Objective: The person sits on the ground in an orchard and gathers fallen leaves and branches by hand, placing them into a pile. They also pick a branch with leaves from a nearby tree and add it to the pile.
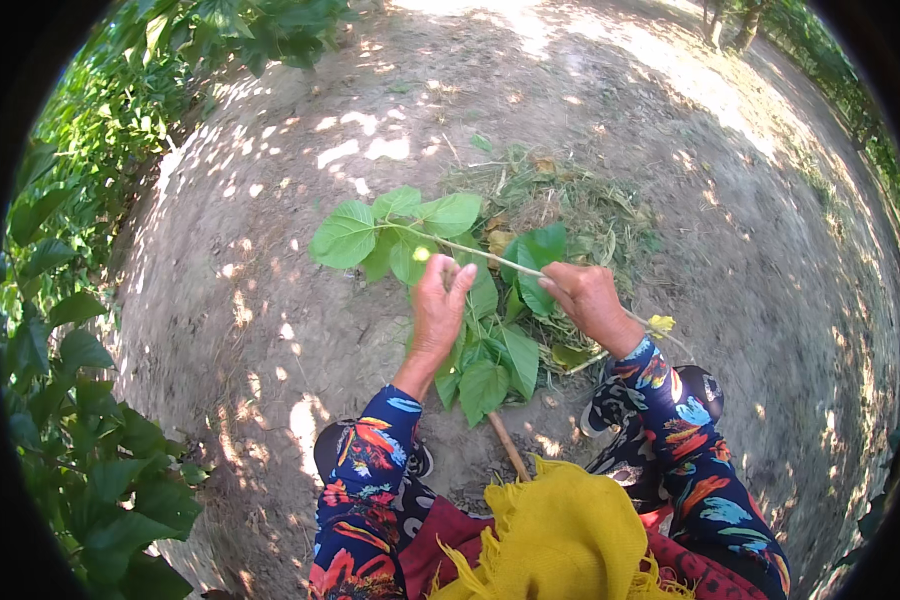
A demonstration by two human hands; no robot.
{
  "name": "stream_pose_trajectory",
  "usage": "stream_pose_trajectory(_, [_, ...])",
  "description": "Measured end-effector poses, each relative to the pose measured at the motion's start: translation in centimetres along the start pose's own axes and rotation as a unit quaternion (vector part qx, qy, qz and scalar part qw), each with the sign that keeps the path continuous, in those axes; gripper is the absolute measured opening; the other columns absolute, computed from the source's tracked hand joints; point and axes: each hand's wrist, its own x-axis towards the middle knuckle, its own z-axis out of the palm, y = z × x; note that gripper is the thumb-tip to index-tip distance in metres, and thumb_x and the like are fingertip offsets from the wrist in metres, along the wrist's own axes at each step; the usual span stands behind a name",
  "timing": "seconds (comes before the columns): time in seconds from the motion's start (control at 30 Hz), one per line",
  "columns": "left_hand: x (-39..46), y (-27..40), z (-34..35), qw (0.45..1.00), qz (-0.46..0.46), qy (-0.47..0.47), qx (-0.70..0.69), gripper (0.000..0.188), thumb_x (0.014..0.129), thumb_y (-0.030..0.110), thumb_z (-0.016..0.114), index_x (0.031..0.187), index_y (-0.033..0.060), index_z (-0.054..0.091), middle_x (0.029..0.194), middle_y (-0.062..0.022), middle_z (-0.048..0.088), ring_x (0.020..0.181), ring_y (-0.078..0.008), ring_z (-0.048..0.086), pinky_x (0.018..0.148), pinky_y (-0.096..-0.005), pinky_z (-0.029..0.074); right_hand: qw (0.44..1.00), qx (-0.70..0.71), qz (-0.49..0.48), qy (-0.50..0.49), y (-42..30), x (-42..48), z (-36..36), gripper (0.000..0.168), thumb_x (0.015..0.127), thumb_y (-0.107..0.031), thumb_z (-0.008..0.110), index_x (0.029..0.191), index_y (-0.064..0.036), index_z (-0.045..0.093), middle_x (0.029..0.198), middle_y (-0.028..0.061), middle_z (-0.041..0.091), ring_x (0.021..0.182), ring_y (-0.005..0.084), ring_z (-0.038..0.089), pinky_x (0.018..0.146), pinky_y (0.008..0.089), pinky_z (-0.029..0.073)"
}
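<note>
A thin leafy branch (487, 255) slants across in front of me, its broad green leaves (345, 234) at the left end. My right hand (586, 300) is closed around its bare middle. Just below the stem is my left hand (441, 304), thumb and fingers curled near one another; whether it grips a leaf or stalk cannot be told. More cut leafy shoots (487, 375) lie beneath and between my hands. Behind them is a heap of cut grass and weeds (555, 202). A wooden handle (510, 446) rests on the ground near my feet, its far end hidden by leaves.
Dense leafy bushes (112, 480) run along the left side. Dry bare soil (217, 322) with patches of sunlight surrounds the heap. Tree trunks (748, 28) stand at the far upper right. A yellow fringed scarf (570, 525) hangs at the bottom of the view.
</note>
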Motion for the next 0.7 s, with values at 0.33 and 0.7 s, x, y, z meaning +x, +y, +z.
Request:
stream_pose_trajectory(0.33, [5.4,-5.2,-7.1,0.942,-0.082,0.32,-0.064,0.034,0.098,0.011,0.046,0.127,-0.0034,0.056,0.122,-0.0151,0.061,0.108,-0.0268,0.059,0.097,-0.0378,0.045,0.971,0.227,0.046,-0.065,0.5,0.5,-3.2,0.024,0.098,-0.02,0.059,0.083,-0.001,0.061,0.058,0.0064,0.044,0.051,0.0164,0.043,0.05,0.0336,0.038])
stream_pose_trajectory(0.7, [5.4,-5.0,-6.7,0.883,-0.21,0.196,-0.37,0.014,0.101,0.012,0.046,0.099,0.0021,0.057,0.071,-0.0007,0.049,0.064,-0.0119,0.047,0.061,-0.0272,0.043,0.968,0.229,0.024,-0.098,0.9,0.1,-3.5,0.023,0.098,-0.021,0.06,0.088,-0.002,0.065,0.059,0.0078,0.049,0.052,0.0184,0.05,0.051,0.0344,0.04])
